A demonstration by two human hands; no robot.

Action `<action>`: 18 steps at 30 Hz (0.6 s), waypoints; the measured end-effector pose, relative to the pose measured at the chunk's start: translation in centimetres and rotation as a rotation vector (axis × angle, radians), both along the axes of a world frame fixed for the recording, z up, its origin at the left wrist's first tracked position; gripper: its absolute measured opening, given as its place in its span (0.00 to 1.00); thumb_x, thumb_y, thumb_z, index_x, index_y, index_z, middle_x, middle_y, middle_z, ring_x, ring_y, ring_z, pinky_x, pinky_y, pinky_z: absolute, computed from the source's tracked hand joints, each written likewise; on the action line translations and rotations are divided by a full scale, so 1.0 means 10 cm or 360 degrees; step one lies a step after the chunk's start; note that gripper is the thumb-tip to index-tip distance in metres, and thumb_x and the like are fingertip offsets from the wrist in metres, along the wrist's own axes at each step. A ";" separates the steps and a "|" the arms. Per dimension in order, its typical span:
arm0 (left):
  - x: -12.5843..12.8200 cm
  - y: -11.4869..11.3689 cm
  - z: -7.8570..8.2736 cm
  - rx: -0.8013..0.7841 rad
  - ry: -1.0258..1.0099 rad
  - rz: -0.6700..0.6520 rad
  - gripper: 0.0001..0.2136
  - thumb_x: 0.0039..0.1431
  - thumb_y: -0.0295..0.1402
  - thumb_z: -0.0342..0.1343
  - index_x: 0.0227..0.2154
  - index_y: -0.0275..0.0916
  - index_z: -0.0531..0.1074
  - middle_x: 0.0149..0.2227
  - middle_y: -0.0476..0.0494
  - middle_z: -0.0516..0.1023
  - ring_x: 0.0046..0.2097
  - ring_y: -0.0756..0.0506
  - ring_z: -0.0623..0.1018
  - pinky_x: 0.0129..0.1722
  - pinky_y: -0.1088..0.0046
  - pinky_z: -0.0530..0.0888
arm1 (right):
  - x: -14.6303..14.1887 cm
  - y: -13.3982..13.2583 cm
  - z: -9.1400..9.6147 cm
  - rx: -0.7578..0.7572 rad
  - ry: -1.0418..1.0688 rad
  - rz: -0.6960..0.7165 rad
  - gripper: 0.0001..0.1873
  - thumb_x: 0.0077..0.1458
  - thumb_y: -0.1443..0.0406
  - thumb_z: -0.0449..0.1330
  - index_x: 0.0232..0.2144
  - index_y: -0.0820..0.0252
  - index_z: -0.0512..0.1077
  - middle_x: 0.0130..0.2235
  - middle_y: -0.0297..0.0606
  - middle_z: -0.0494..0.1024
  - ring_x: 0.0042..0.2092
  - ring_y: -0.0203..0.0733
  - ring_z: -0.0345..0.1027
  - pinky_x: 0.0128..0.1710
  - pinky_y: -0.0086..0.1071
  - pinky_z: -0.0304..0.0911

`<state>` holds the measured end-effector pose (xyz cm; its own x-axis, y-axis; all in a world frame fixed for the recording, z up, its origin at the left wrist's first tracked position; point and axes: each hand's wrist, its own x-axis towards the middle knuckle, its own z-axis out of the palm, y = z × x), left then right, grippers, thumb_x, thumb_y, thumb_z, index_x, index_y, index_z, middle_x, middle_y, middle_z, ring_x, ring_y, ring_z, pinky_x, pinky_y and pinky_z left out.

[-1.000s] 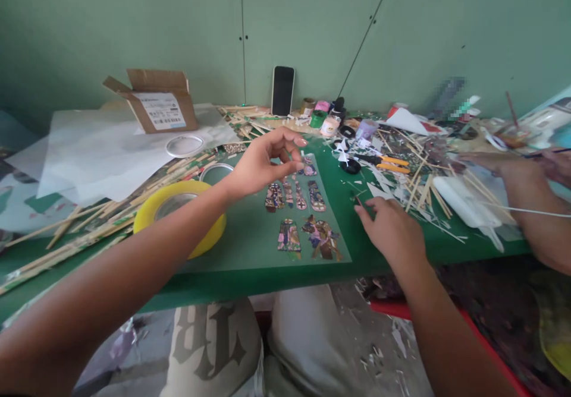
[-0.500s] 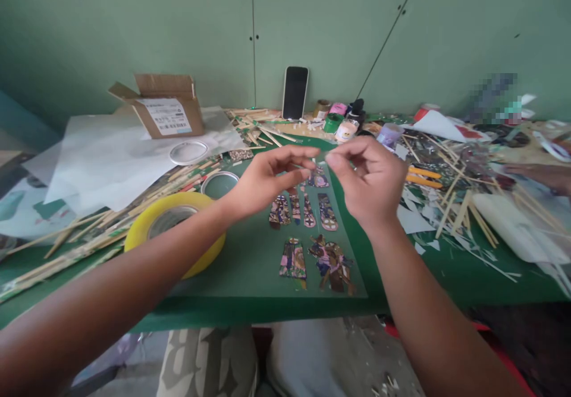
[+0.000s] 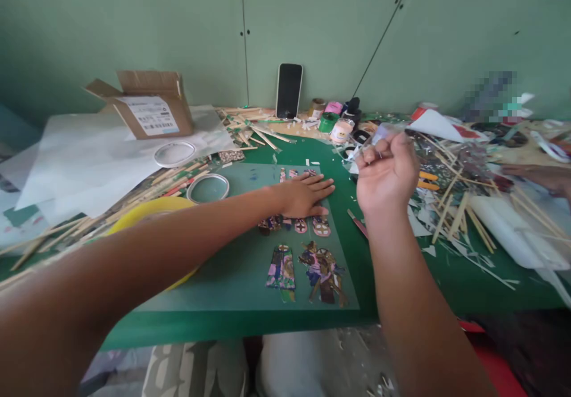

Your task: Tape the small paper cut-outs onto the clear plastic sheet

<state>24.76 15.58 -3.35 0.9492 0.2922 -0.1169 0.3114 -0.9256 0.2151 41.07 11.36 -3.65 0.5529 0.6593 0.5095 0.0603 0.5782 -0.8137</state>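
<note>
- Clear film is being pinched by the raised right grip.
- Left grip is lying flat, fingers spread, on colourful cutouts on the table.

A person's left hand presses flat on patterned paper cutouts laid on a green cutting mat. The right hand hangs above the mat's edge, fingers curled closed. A yellow tape roll, scattered bamboo sticks and a propped phone crowd the table.

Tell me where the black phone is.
Head view, far middle: the black rectangular phone leans upright against the green wall, brown cardboard box to its left, small round pots to its right.
</note>
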 end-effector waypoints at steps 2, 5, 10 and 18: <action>0.01 0.00 -0.07 0.0008 0.0086 -0.0022 0.36 0.64 0.50 0.43 0.69 0.32 0.49 0.71 0.36 0.45 0.72 0.37 0.46 0.69 0.56 0.44 | 0.01 -0.01 0.00 -0.0028 -0.0074 -0.0034 0.16 0.56 0.48 0.54 0.31 0.52 0.64 0.27 0.29 0.60 0.25 0.34 0.58 0.26 0.30 0.58; -0.04 0.01 -0.09 0.0012 0.0153 -0.0019 0.39 0.63 0.53 0.40 0.69 0.29 0.44 0.72 0.35 0.40 0.72 0.38 0.44 0.69 0.58 0.44 | -0.02 -0.01 0.03 -0.0006 -0.0148 -0.0015 0.17 0.54 0.47 0.56 0.29 0.53 0.63 0.26 0.28 0.60 0.24 0.33 0.58 0.25 0.30 0.58; -0.08 0.10 -0.07 -0.0030 0.0141 0.0101 0.39 0.63 0.51 0.42 0.69 0.28 0.46 0.71 0.32 0.41 0.72 0.37 0.43 0.69 0.55 0.42 | -0.17 -0.09 0.09 0.0112 -0.0289 0.0067 0.15 0.55 0.51 0.58 0.27 0.53 0.63 0.23 0.27 0.62 0.23 0.33 0.60 0.25 0.31 0.59; -0.42 -0.13 0.45 -0.0876 -0.0903 0.0274 0.40 0.50 0.41 0.65 0.65 0.41 0.57 0.62 0.32 0.68 0.60 0.35 0.71 0.55 0.59 0.70 | -0.36 -0.28 0.24 0.0064 -0.0584 -0.0013 0.09 0.56 0.58 0.60 0.28 0.54 0.68 0.25 0.28 0.69 0.27 0.33 0.66 0.30 0.32 0.64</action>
<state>20.58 14.32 1.13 0.8540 0.4805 0.1998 0.1462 -0.5900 0.7940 37.43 8.54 -1.22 0.3338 0.6312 0.7001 0.3483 0.6075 -0.7139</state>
